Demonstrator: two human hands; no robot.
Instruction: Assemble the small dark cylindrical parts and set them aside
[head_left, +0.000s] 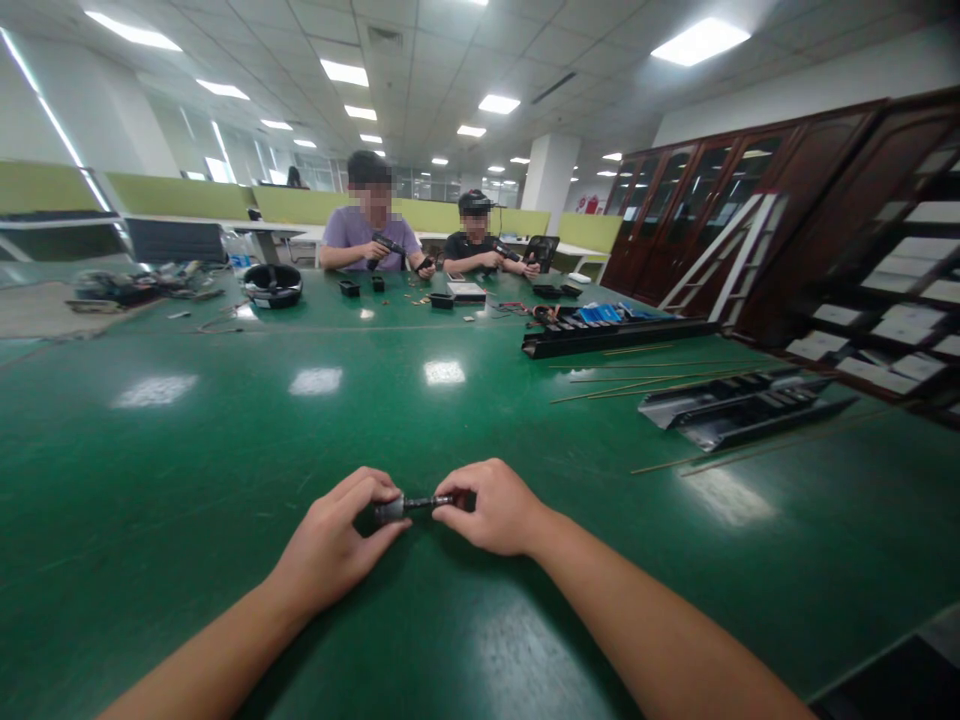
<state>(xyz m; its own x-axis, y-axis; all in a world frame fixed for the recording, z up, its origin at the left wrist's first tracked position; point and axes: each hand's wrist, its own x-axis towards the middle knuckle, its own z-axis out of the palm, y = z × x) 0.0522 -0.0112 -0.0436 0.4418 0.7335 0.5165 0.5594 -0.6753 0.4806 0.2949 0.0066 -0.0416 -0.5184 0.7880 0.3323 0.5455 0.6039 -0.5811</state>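
Low over the green tabletop (300, 440), my two hands meet at a small cylindrical part with a thin dark shaft (417, 504); its exact kind I cannot make out. My left hand (337, 535) pinches the thicker grey-and-black end between thumb and fingers. At the other end, the thumb and fingertips of my right hand (491, 508) are closed on the tip of the shaft. The part lies about level, pointing left to right. My fingers hide some of both ends.
Black metal channels (720, 420) and thin brass-coloured rods (622, 390) lie to the right. Beyond them is a long black channel (585, 340) with blue items. Two people (371, 225) sit across the table, holding drill-like tools. A black cable coil (271, 287) lies at the back left.
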